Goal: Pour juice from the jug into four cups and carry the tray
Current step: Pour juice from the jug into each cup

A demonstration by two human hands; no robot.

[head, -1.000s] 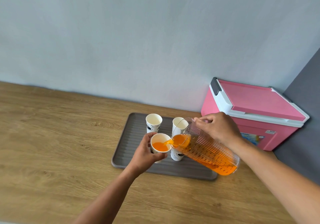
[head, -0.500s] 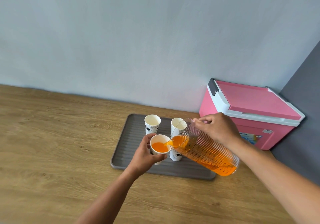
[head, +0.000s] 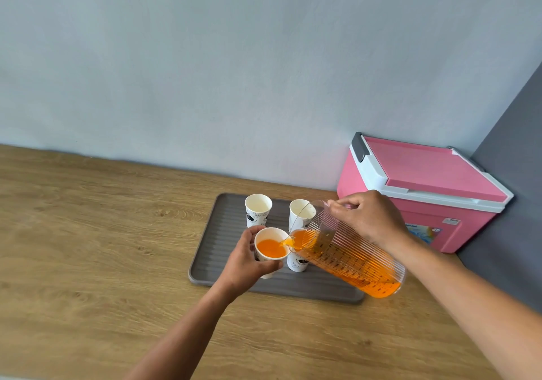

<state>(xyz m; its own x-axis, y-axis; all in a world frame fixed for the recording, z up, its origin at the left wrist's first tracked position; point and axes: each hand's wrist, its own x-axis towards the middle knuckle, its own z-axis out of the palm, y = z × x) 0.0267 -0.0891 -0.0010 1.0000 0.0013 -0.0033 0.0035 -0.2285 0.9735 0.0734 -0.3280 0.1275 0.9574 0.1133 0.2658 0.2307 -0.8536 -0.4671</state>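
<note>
The right hand [head: 371, 218] grips the handle of the clear ribbed plastic jug [head: 346, 250], tipped steeply with its spout over the white paper cup [head: 271, 250] that the left hand [head: 245, 259] holds wrapped in its fingers above the near part of the grey ribbed tray [head: 223, 233]. A thin stream of orange juice [head: 271, 249] runs from the spout into this cup, and its level stands a little higher than half a second ago; the jug's tilt and both hands look much the same as then. Two empty white cups [head: 258, 208] stand upright at the far side of the tray, and a fourth cup [head: 296, 263] stands just right of the held one, partly hidden behind the jug. The tray lies on the wooden worktop [head: 102, 247], with a pink cooler box [head: 425, 186] to its far right against the wall.
</note>
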